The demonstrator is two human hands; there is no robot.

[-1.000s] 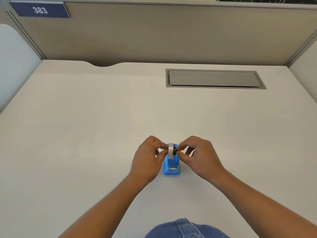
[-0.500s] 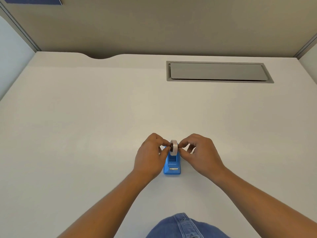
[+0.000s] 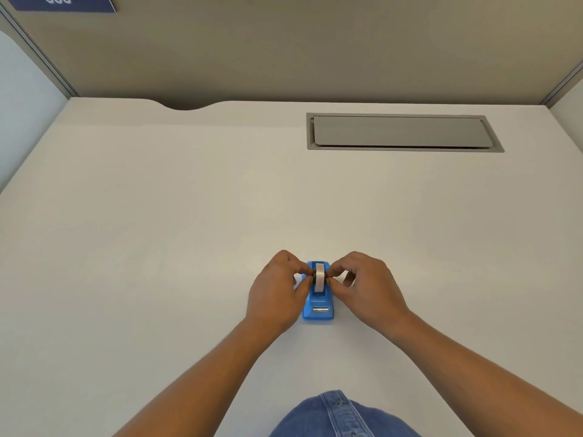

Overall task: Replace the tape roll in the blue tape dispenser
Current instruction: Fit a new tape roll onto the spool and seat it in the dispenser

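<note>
A small blue tape dispenser (image 3: 318,307) stands on the white desk (image 3: 157,247), its metal cutter facing me. A whitish tape roll (image 3: 319,276) stands on edge in the dispenser's cradle. My left hand (image 3: 276,291) pinches the roll's left side with thumb and fingertips. My right hand (image 3: 367,287) pinches the right side in the same way. The roll's hub and the cradle's side walls are hidden by my fingers.
A grey cable hatch (image 3: 400,132) is set into the desk at the back right. Beige partition walls (image 3: 284,42) close off the back and sides, with a blue number plate (image 3: 60,1) at top left. Blue denim (image 3: 340,414) shows at the bottom edge.
The roll has sunk lower, from above the dispenser into its cradle, with both hands following. The camera view has shifted slightly.
</note>
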